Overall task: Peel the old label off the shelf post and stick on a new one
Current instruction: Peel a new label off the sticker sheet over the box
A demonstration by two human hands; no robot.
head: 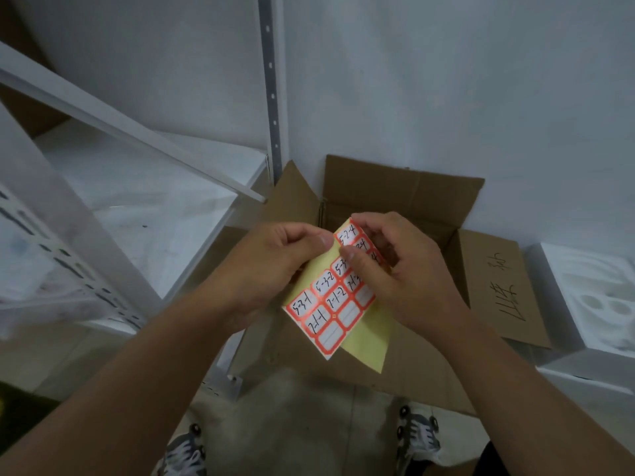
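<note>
With the left hand (275, 266) pinching the label sheet (338, 297) steady, the right hand (395, 266), pinching its far corner, should lift one sticker's edge slowly.

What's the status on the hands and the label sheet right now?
Left hand pinches label sheet at its top edge. Right hand pinches a top label. Shelf post beyond, nothing in the way.
</note>
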